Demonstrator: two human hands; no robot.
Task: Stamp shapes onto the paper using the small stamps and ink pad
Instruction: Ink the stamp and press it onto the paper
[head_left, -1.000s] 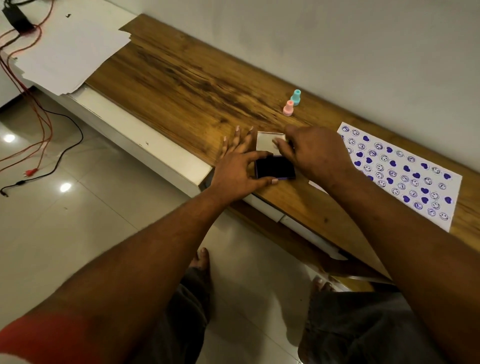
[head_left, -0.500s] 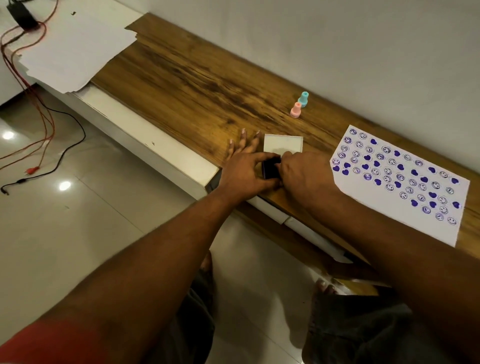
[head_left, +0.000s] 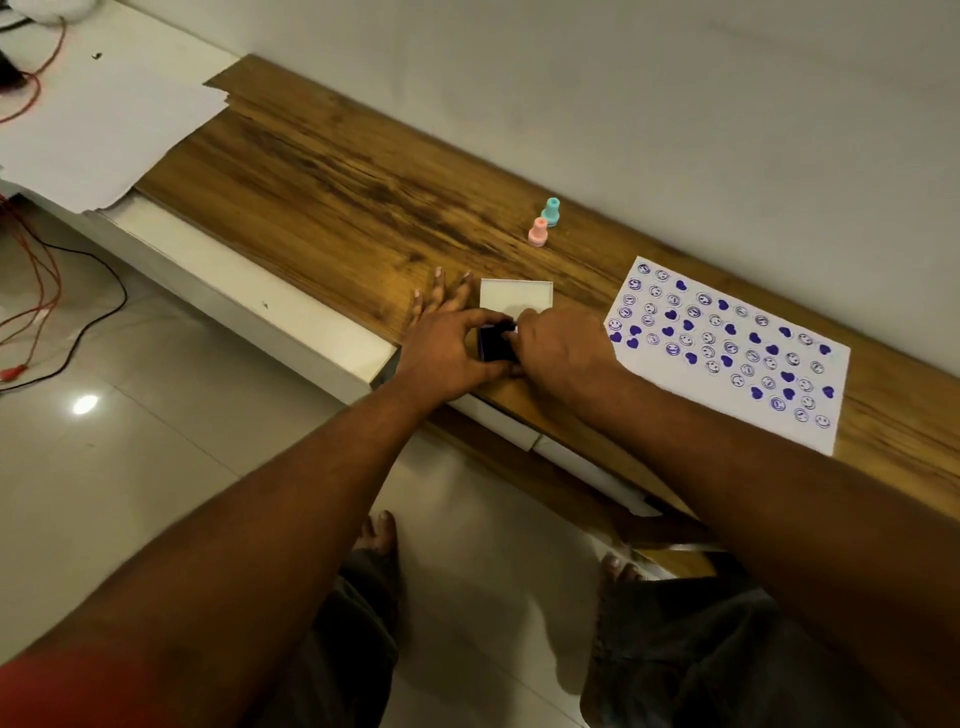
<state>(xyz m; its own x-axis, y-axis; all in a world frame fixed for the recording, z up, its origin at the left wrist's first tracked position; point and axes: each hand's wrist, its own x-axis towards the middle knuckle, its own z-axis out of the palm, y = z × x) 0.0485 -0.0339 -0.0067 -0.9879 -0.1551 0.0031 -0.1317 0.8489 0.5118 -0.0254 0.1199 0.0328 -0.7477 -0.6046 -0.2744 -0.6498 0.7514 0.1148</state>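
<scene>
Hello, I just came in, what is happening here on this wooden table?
A person is doing a stamping activity. Both hands are at the dark ink pad near the table's front edge: the left hand grips its side, and the right hand is over it. Its white lid lies just behind. The pink stamp and teal stamp stand untouched further back. The paper on the right is already covered with purple hearts and smiley faces.

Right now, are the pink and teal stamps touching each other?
Cannot tell. In the head view the pink stamp overlaps the base of the teal stamp behind it, so no gap or contact shows plainly.
</scene>
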